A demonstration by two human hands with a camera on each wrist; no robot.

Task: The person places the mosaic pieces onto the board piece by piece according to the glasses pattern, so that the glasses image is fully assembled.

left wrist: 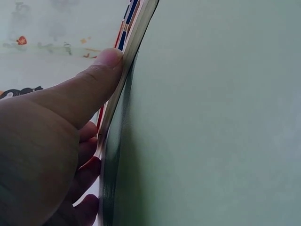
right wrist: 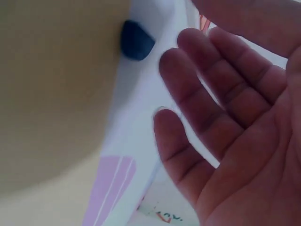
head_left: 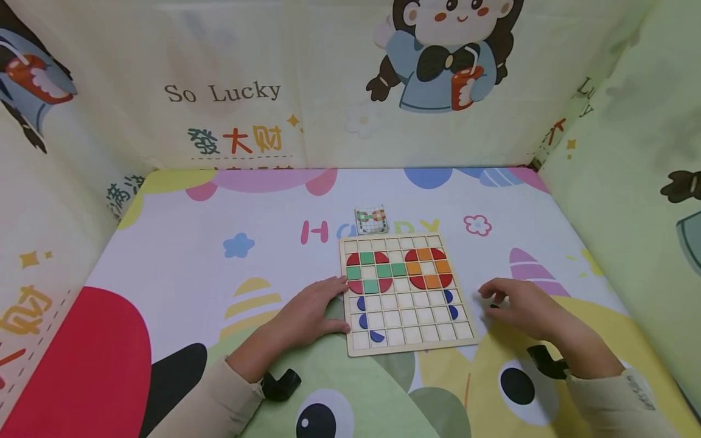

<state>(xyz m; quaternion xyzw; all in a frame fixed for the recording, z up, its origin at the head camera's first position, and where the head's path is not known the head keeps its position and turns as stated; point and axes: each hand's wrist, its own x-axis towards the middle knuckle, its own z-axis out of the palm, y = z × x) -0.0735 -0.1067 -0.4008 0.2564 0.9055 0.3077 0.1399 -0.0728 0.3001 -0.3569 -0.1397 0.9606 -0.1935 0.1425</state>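
A wooden grid board [head_left: 413,351] lies on the cloth, with red, green, orange and blue flat pieces in some of its squares. My left hand [head_left: 306,313] rests against the board's left edge; in the left wrist view its thumb [left wrist: 89,82] and fingertips touch the rim. My right hand [head_left: 528,310] hovers to the right of the board, with fingers loosely bent and holding nothing. Near its fingertips a dark blue piece [right wrist: 136,40] lies on the cloth, apart from the fingers in the right wrist view. In the head view the hand mostly hides that piece.
Just behind the board lies a small pattern card [head_left: 372,220] showing a similar coloured layout. A printed cloth [head_left: 181,261] covers the table. Printed fabric walls [head_left: 328,85] close off the back and both sides.
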